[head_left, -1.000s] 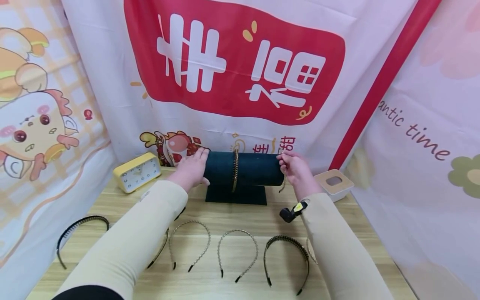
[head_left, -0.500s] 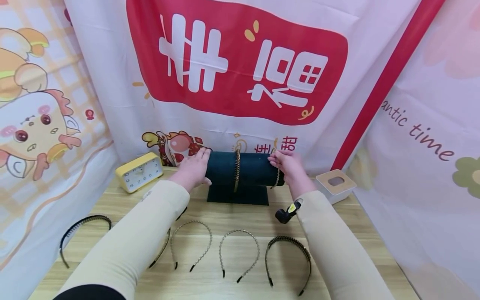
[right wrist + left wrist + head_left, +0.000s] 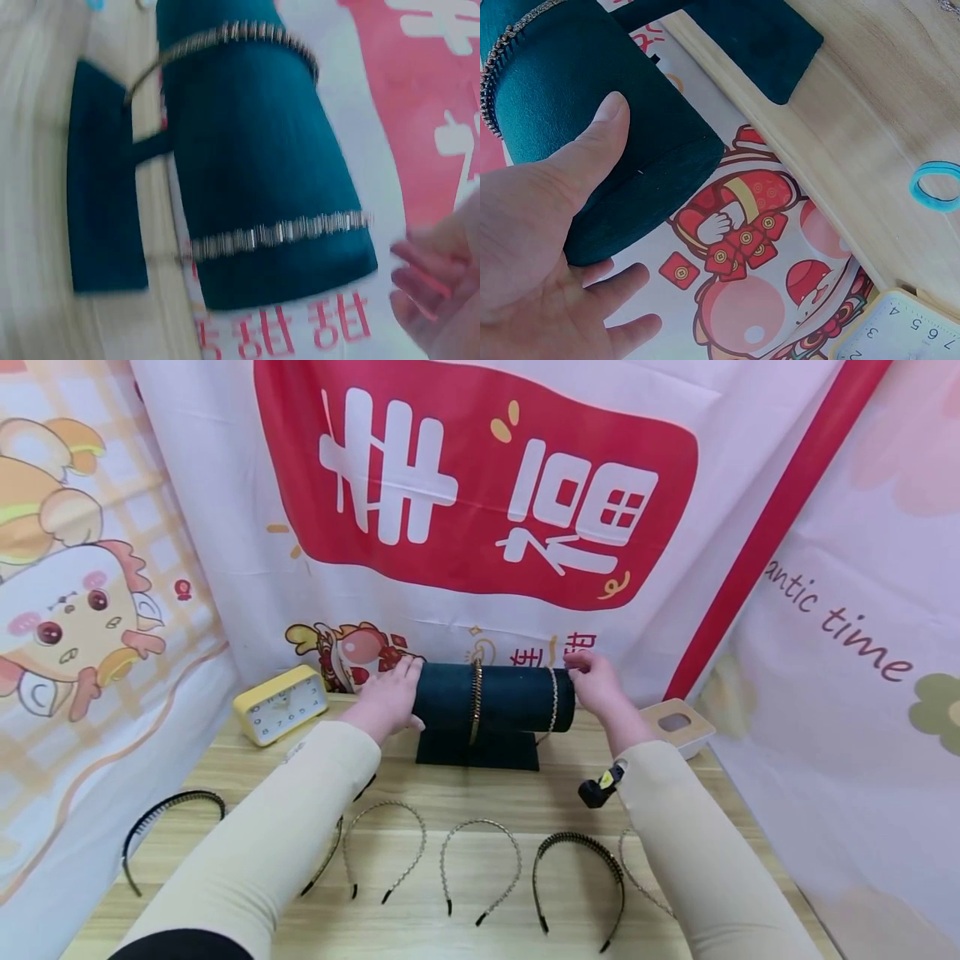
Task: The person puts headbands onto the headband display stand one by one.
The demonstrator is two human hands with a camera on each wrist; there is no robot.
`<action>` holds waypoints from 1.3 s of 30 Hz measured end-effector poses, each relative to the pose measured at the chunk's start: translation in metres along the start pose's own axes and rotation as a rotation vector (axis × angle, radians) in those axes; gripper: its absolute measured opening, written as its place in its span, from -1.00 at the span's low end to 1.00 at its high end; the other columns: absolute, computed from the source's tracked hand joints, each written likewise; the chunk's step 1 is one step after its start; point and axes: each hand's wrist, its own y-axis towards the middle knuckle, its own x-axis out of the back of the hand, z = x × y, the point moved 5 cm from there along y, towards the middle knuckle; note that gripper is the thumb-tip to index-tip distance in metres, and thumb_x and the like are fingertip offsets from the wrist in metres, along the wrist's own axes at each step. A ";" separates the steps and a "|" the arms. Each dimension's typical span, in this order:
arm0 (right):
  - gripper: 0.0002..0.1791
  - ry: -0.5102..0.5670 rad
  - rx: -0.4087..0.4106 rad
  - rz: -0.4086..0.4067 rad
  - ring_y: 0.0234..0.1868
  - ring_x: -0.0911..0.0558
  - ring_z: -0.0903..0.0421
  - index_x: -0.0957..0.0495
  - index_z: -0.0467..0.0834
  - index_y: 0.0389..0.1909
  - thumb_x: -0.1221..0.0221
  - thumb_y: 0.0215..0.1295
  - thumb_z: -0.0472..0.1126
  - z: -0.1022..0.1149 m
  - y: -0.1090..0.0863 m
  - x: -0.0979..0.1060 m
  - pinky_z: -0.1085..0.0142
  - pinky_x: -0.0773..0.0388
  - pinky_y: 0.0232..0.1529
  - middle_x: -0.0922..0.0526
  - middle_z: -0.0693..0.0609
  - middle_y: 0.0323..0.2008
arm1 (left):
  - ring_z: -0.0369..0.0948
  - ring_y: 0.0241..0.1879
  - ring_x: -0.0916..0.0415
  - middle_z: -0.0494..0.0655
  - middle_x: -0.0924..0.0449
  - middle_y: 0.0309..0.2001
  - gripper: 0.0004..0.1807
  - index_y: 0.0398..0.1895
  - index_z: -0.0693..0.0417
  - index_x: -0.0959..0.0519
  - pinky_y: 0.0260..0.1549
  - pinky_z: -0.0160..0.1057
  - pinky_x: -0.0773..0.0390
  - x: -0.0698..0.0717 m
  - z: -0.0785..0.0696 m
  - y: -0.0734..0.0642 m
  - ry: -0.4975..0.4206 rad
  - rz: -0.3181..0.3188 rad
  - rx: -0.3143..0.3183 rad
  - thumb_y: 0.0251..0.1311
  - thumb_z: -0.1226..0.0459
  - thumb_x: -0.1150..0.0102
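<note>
The thin silvery headband (image 3: 554, 703) arches over the dark green roll (image 3: 517, 697), close to the roll's end at right of the frame's centre. The change is there: half a second ago the right hand (image 3: 597, 685) had its fingers on this band; now it is off it, beside the roll's end. In the right wrist view, which is blurred, its fingers are loosely bent, pinching nothing, and apart from both band and roll. I judge this band as placed, with the roll bearing its weight.

At mid-roll sits a darker gold headband (image 3: 476, 702). The left hand (image 3: 386, 695) rests on the opposite end, thumb laid along the green cloth and fingers spread past the rim, probably steadying the roll on its stand base (image 3: 476, 752).

Lower in the frame, more headbands lie on the wooden table (image 3: 468, 797), among them a dark toothed one (image 3: 573, 837) right of centre and a black one (image 3: 172, 794) at lower left. A yellow clock (image 3: 281, 703) stands left of the roll, a lidded box (image 3: 678, 722) to its right.
</note>
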 end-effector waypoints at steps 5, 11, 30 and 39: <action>-0.40 -0.213 0.154 0.175 0.29 -0.35 -0.17 -0.30 -0.01 0.46 -0.17 0.43 -0.22 -0.011 -0.001 -0.002 -0.13 -0.28 0.29 -0.30 -0.15 0.40 | 0.22 0.35 -0.18 0.25 0.12 0.53 0.25 0.56 0.21 0.12 0.26 0.28 -0.19 -0.002 0.001 0.001 0.008 -0.003 -0.001 -0.01 -0.07 -0.49; -0.27 -0.342 0.281 0.281 0.47 -0.13 -0.04 -0.17 0.08 0.53 -0.22 0.39 -0.08 -0.020 -0.002 -0.016 -0.04 -0.08 0.41 -0.18 -0.01 0.49 | 0.23 0.34 -0.19 0.25 0.12 0.53 0.26 0.56 0.21 0.13 0.25 0.28 -0.20 -0.002 0.002 0.002 0.008 -0.001 -0.001 -0.01 -0.08 -0.48; -0.24 -0.505 0.446 0.144 0.40 -0.28 -0.05 -0.31 0.04 0.46 -0.26 0.27 0.13 -0.001 0.004 -0.049 -0.03 -0.10 0.40 -0.38 -0.03 0.38 | 0.21 0.38 -0.14 0.26 0.12 0.53 0.24 0.56 0.22 0.13 0.27 0.27 -0.16 0.001 -0.002 -0.002 0.012 0.000 0.010 0.02 -0.04 -0.48; -0.06 -0.517 0.425 0.141 0.44 -0.21 0.02 -0.01 0.12 0.57 -0.23 0.27 0.20 0.017 0.005 -0.074 -0.01 0.20 0.47 -0.36 0.12 0.39 | 0.23 0.38 -0.13 0.24 0.15 0.54 0.26 0.56 0.21 0.15 0.27 0.30 -0.14 -0.001 -0.001 0.001 0.017 0.009 0.022 0.01 -0.06 -0.48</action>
